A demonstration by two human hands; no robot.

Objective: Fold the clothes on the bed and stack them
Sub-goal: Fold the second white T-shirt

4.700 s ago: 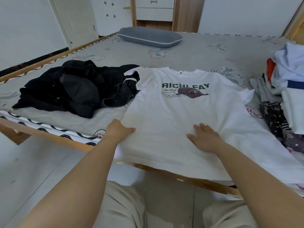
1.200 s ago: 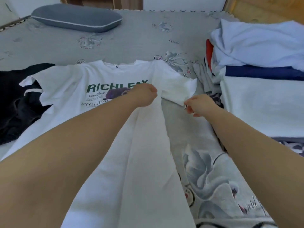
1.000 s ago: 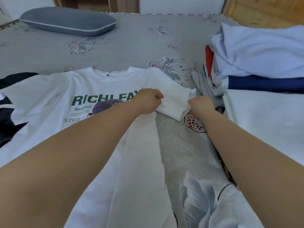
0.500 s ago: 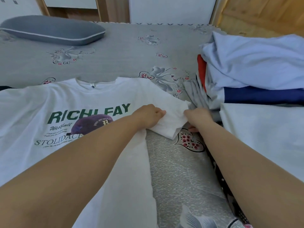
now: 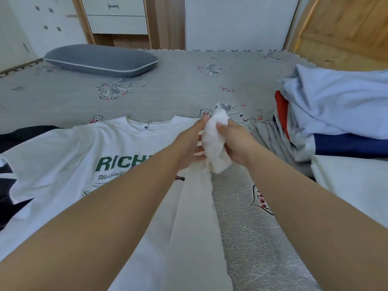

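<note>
T-shirt [image 5: 63,156] was soft and limp; your right hand [image 5: 235,141] clutched its bunched sleeve [image 5: 214,143], left hand [image 5: 189,143] flat, fingers extended. Grip seams.

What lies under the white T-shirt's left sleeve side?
Black clothing pokes out beneath the white T-shirt, on the grey floral bedsheet. How far it extends underneath is covered.

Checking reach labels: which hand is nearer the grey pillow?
Left. The left hand lies on the white T-shirt, on the side of the grey pillow; the right hand, gripping the bunched sleeve, sits farther right.
</note>
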